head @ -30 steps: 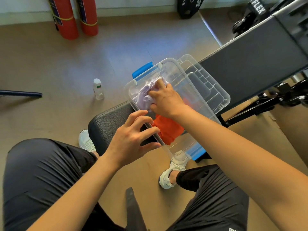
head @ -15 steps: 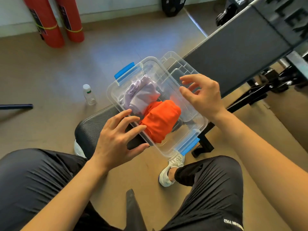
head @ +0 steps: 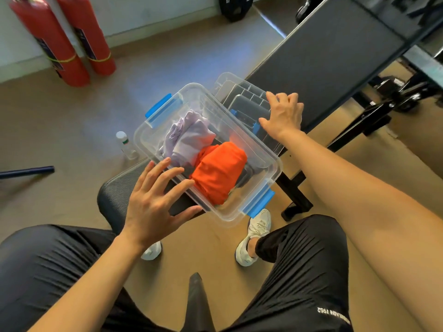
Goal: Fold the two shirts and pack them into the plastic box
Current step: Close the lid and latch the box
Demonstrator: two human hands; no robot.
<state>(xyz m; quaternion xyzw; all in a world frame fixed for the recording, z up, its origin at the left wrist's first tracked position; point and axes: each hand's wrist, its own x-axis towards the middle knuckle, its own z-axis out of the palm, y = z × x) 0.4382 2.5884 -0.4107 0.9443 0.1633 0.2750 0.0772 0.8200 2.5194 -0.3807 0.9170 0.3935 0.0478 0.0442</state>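
A clear plastic box (head: 268, 159) with blue latches rests on the end of a black bench. Inside it lie a folded lilac shirt (head: 191, 137) at the far end and a folded orange shirt (head: 220, 173) at the near end, touching each other. My left hand (head: 153, 202) lies against the box's near left wall, fingers spread. My right hand (head: 282, 113) hovers with fingers apart over the clear lid (head: 242, 97), which lies beside the box on its far right side. Whether it touches the lid I cannot tell.
A black bench pad (head: 323, 56) slopes up at the right. A small clear bottle (head: 125, 146) stands on the floor left of the box. Two red cylinders (head: 62, 39) lean against the wall. A dark bar (head: 26, 171) lies on the floor at left.
My right hand came out of the box, off the lilac shirt, and moved right over the lid. My left hand's fingers spread on the box's side.
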